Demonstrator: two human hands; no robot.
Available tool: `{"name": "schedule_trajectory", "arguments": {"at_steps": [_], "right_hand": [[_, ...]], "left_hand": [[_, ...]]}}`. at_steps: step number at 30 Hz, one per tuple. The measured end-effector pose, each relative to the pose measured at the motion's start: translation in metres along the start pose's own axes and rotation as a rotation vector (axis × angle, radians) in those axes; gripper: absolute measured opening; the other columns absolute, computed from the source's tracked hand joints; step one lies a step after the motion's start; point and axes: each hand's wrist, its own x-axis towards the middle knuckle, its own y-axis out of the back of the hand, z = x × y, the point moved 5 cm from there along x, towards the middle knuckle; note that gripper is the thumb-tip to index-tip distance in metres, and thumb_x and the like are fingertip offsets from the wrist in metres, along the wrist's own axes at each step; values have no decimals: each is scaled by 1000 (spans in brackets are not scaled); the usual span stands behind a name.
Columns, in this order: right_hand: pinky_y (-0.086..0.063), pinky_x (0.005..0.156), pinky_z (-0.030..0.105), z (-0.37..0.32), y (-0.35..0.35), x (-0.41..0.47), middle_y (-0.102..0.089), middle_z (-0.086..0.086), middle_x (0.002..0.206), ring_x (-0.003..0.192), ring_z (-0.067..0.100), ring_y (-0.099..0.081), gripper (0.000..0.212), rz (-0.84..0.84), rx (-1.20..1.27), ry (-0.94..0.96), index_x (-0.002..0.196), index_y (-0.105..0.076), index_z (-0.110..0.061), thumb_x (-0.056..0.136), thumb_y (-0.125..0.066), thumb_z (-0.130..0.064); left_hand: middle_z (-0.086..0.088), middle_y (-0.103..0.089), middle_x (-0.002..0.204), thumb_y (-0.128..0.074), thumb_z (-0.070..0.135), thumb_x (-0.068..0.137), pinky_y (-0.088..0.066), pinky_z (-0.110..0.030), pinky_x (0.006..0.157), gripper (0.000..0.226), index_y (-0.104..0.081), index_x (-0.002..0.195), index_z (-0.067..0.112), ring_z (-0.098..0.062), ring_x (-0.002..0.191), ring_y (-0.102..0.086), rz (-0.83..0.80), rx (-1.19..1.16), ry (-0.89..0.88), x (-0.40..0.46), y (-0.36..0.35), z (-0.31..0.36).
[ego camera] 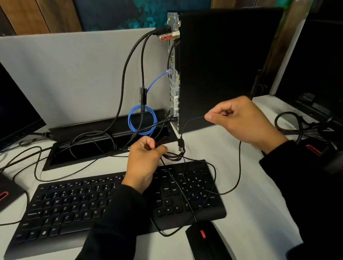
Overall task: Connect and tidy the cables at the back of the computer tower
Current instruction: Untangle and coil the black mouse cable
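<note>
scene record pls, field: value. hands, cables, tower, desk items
left hand: grips bundled black cable above keyboard
right hand: pinches thin black cable, raised beside tower
tower: upright, rear panel faces left, several black cables plugged in
blue cable: coiled, hangs behind tower, plug near rear panel; seated or not, cannot tell
keyboard: black, front of desk, loose cable across its right end
mouse: black, right of keyboard

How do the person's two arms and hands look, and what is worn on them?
Both arms are covered by long black sleeves that end at the wrists. The left hand and the right hand are bare, with no gloves. No ring, watch or bracelet can be seen. The sleeves are plain, with no visible markings.
</note>
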Motion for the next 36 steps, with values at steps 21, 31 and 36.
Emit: {"name": "schedule_trajectory", "arguments": {"at_steps": [21, 31, 36], "right_hand": [[-44, 62, 10, -39, -35, -14, -66, -17, 67, 67, 7, -66, 5, -119, -62, 364, 88, -84, -18, 87, -81, -15], [-44, 61, 13, -34, -80, -23, -69, -6, 70, 70, 9, -64, 6, -350, -184, 287, 86, -84, -26, 87, -78, -29], [-57, 70, 42, -18, -53, -8, -70, -9, 85, 72, 15, -63, 7, -74, 146, 34, 94, -74, -25, 89, -71, -29]], "left_hand": [[-9, -66, 89, -43, -4, 102, -40, -23, 53, 22, -58, 100, 12, -10, 56, -44, 147, -628, 211, -15, -31, 5], [-11, -66, 88, -43, -1, 104, -59, -44, 70, 19, -57, 107, 12, -27, 79, -64, 56, -663, 198, -21, -39, 10], [-2, -40, 62, -30, -4, 94, -34, -26, 51, 26, -52, 94, 11, -13, 51, -34, 80, -815, 166, -18, -36, 15]]}}
